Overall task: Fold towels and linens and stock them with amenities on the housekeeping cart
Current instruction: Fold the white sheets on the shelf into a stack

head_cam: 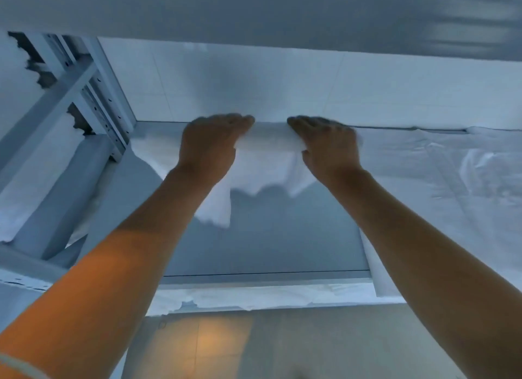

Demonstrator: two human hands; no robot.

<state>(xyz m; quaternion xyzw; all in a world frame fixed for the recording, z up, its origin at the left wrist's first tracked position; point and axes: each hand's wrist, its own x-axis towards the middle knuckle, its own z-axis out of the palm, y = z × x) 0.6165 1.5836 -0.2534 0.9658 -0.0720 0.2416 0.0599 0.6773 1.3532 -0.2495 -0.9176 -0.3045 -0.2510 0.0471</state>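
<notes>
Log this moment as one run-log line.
step: placing linen | left hand: grips crumpled white cloth | right hand: grips same cloth | location: back of grey metal shelf | fold: blurred, unclear

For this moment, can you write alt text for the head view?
Both hands, left hand and right hand, grip a white cloth at the back of a grey shelf, its lower edge hanging ragged. More white linen lies to the right.

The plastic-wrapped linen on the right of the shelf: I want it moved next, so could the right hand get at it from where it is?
Probably yes. The plastic-wrapped linen lies just right of the right hand with nothing between, but that hand now grips the white towel.
</notes>
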